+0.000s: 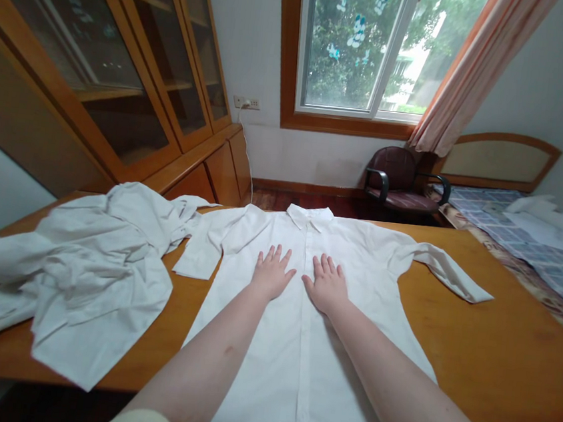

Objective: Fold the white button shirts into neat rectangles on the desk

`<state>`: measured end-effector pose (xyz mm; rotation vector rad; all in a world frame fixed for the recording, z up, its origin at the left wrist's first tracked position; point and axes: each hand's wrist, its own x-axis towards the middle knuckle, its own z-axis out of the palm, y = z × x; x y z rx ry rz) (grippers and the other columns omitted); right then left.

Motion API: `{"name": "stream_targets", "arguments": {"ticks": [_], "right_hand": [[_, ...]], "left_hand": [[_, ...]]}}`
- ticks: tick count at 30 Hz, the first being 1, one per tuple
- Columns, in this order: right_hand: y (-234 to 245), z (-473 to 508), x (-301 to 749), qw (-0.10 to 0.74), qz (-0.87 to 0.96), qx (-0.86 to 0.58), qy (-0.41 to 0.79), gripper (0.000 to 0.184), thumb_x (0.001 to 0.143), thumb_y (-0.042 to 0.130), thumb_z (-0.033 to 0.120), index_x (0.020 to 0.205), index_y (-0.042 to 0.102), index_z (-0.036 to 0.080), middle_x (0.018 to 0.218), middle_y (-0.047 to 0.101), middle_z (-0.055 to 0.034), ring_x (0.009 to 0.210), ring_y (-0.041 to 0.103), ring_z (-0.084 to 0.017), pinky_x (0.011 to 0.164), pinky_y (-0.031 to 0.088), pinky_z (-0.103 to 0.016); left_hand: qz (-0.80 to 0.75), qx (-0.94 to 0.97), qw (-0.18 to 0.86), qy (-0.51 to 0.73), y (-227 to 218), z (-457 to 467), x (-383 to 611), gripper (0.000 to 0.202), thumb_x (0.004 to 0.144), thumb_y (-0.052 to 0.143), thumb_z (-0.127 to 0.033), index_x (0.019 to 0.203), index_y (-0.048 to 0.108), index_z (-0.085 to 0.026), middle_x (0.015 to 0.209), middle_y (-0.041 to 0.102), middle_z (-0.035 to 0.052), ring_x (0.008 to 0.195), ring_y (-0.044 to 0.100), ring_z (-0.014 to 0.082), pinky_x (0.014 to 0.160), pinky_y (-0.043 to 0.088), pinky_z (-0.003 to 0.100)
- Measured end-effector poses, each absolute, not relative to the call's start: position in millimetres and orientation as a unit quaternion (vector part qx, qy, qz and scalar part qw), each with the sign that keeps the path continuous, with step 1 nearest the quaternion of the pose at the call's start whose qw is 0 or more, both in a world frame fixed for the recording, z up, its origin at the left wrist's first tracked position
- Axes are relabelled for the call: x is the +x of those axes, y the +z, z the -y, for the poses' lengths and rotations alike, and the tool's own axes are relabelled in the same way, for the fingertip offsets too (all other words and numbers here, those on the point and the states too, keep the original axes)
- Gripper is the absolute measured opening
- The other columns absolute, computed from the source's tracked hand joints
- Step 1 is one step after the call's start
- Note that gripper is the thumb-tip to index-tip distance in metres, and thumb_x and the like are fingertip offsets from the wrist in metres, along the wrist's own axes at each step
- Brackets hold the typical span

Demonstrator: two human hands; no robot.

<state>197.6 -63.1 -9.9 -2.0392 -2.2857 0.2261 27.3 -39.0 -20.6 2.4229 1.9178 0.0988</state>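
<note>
A white button-up shirt [357, 259] lies spread flat on the wooden table [498, 354], collar at the far side, sleeves out to both sides. My left hand [271, 272] rests palm down on the shirt's chest, left of the button placket, fingers apart. My right hand [325, 283] lies flat just right of the placket, fingers also spread. Neither hand holds anything. The shirt's hem hangs over the near table edge.
A crumpled heap of white garments [89, 271] covers the table's left part. Behind stand a glass-door wooden cabinet [125, 74], a dark armchair [400, 183] under the window, and a bed [533, 251] with white cloth at the right.
</note>
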Motion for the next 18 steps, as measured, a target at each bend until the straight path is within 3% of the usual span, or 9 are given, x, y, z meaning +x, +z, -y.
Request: {"name": "stream_targets", "arguments": {"ticks": [3, 5, 8, 11, 14, 18], "right_hand": [[2.2, 58.9, 195.8, -0.002, 0.738, -0.668, 0.095, 0.073, 0.088, 0.029, 0.060, 0.143, 0.030, 0.013, 0.151, 0.021, -0.0189, 0.138, 0.019, -0.031, 0.106, 0.014, -0.051], [9.3, 56.9, 193.7, -0.013, 0.733, -0.673, 0.094, 0.067, 0.087, 0.033, 0.060, 0.136, 0.041, 0.015, 0.145, 0.033, -0.0201, 0.132, 0.029, -0.033, 0.104, 0.012, -0.056], [11.6, 56.6, 190.8, 0.033, 0.733, -0.678, 0.044, 0.052, 0.089, 0.034, 0.054, 0.121, 0.053, 0.017, 0.125, 0.053, -0.0178, 0.119, 0.043, -0.030, 0.106, 0.004, -0.055], [5.9, 56.2, 191.6, 0.083, 0.731, -0.677, 0.015, 0.045, 0.089, 0.040, 0.050, 0.114, 0.055, 0.016, 0.115, 0.056, -0.0160, 0.113, 0.045, -0.030, 0.106, 0.005, -0.052], [0.1, 51.8, 196.7, 0.110, 0.734, -0.670, 0.022, 0.042, 0.087, 0.045, 0.049, 0.110, 0.057, 0.016, 0.115, 0.056, -0.0149, 0.111, 0.045, -0.029, 0.104, 0.012, -0.049], [-3.5, 43.9, 204.0, 0.139, 0.736, -0.661, 0.045, 0.037, 0.086, 0.048, 0.045, 0.109, 0.059, 0.017, 0.112, 0.057, -0.0125, 0.106, 0.047, -0.027, 0.098, 0.024, -0.041]], "left_hand": [[-0.623, 0.781, 0.033, 0.033, -25.3, 40.5, 24.3, 0.064, 0.089, 0.029, -0.056, 0.146, 0.024, -0.028, 0.153, 0.021, 0.0084, 0.141, 0.016, 0.0270, 0.111, 0.012, 0.051], [-0.618, 0.785, 0.039, 0.030, -24.2, 41.7, 23.6, 0.063, 0.089, 0.028, -0.056, 0.146, 0.025, -0.028, 0.153, 0.021, 0.0084, 0.141, 0.016, 0.0266, 0.111, 0.012, 0.051], [-0.612, 0.789, 0.048, 0.028, -20.6, 43.7, 22.7, 0.063, 0.089, 0.029, -0.055, 0.145, 0.026, -0.027, 0.153, 0.021, 0.0089, 0.141, 0.016, 0.0263, 0.111, 0.013, 0.050], [-0.602, 0.794, 0.074, 0.039, -14.1, 43.6, 18.4, 0.061, 0.088, 0.037, -0.053, 0.143, 0.032, -0.026, 0.153, 0.023, 0.0077, 0.140, 0.018, 0.0259, 0.111, 0.014, 0.049], [-0.593, 0.790, 0.124, 0.091, -2.8, 39.4, 5.9, 0.052, 0.087, 0.044, -0.043, 0.133, 0.047, -0.021, 0.144, 0.041, 0.0078, 0.134, 0.033, 0.0230, 0.110, 0.024, 0.039], [-0.606, 0.744, 0.194, 0.205, 17.5, 30.2, -27.2, 0.038, 0.089, 0.041, -0.036, 0.117, 0.060, -0.020, 0.116, 0.065, 0.0050, 0.101, 0.060, 0.0162, 0.091, 0.043, 0.025]]}}
